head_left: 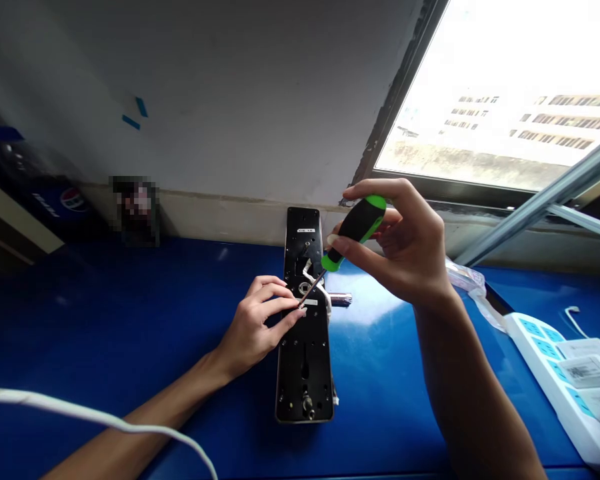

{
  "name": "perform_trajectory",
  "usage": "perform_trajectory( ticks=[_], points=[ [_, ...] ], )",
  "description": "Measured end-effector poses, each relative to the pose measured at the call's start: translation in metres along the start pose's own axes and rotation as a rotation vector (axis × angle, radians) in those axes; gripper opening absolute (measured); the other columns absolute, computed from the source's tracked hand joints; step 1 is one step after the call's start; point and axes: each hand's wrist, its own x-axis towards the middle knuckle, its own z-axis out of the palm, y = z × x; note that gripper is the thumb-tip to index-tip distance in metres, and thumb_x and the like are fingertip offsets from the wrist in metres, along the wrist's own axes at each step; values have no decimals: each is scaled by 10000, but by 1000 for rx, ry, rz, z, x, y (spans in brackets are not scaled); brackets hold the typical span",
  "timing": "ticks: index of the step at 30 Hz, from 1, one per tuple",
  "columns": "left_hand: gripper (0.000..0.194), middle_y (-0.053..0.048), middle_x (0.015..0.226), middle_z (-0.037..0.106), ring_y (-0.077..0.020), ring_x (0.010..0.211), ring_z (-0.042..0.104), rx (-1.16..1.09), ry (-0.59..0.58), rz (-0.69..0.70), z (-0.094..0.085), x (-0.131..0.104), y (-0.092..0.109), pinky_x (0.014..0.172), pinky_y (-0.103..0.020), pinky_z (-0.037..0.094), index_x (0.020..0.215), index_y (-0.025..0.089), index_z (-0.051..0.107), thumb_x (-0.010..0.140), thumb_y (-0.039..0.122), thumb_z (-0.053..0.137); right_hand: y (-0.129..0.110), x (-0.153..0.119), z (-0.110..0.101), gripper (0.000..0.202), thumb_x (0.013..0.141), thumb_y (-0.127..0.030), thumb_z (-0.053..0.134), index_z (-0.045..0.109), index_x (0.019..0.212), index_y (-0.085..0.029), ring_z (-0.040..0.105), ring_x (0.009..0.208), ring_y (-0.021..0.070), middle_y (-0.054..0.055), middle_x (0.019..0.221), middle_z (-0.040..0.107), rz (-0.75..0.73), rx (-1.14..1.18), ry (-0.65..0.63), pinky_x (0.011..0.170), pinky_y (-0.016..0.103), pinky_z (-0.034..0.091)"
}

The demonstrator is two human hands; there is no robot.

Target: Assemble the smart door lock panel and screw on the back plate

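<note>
A long black lock panel [305, 363] lies on the blue table, with a white cable [325, 297] running over its right edge and a metal handle [341, 299] sticking out to the right. My right hand [405, 247] grips a black and green screwdriver [355, 230] by its handle, tilted down to the left. The tip of its shaft meets the fingertips of my left hand [265, 317], just above the panel near a white label. Those fingers are pinched together around the tip; whatever small part they may hold is hidden.
A white power strip [555, 393] with adapters stands at the right, beside a plastic bag [465, 277]. Another white cable [95, 417] crosses over my left forearm. A Pepsi bottle [60, 200] is at the far left. Metal bars [540, 207] slant before the window.
</note>
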Motion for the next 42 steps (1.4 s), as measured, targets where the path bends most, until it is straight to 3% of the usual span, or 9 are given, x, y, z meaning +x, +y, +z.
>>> perform_trajectory(
  ticks=[8, 18, 24, 30, 36, 42],
  points=[
    [23, -49, 966, 744, -238, 1091, 606, -12, 19, -41, -2, 0, 5, 980, -415, 541, 940, 203, 759, 933, 197, 738, 1, -1, 3, 451, 830, -171, 808, 629, 1237, -246, 765, 781, 154, -27, 940, 717, 23, 67, -7, 675, 298, 678],
    [103, -50, 984, 724, -246, 1140, 569, 56, -13, 51, -4, -2, 5, 992, -417, 534, 1019, 197, 724, 938, 137, 706, 3, -1, 1, 492, 832, -164, 805, 623, 1281, -244, 777, 821, 169, -20, 950, 742, 21, 34, -40, 684, 289, 679],
    [42, -47, 976, 708, -247, 1148, 563, 64, -50, 37, -6, 0, 6, 1002, -417, 527, 959, 192, 698, 938, 158, 710, 1, -1, 2, 477, 834, -153, 803, 626, 1268, -246, 775, 805, 161, -26, 949, 735, 31, 51, -37, 678, 286, 676],
    [90, -52, 990, 704, -244, 1144, 571, 109, -21, 101, -6, -1, 3, 992, -422, 535, 1019, 191, 707, 940, 152, 724, 2, -1, 3, 460, 843, -200, 807, 622, 1261, -255, 777, 828, 169, -27, 952, 731, 38, 33, -40, 690, 297, 681],
    [81, -50, 983, 710, -244, 1128, 585, 153, 39, 90, -4, -1, 6, 996, -438, 540, 1000, 195, 709, 941, 139, 715, 7, -3, 10, 672, 772, -239, 894, 559, 1350, -310, 793, 870, 199, -32, 958, 759, 3, 92, 28, 765, 341, 710],
    [56, -46, 1003, 717, -241, 1113, 589, 185, 108, 23, -3, 1, 5, 1002, -445, 545, 997, 205, 709, 957, 167, 698, 4, -5, 21, 761, 869, -224, 791, 434, 1534, -315, 782, 931, 216, 4, 1046, 775, 47, 37, -47, 877, 404, 700]
  ],
)
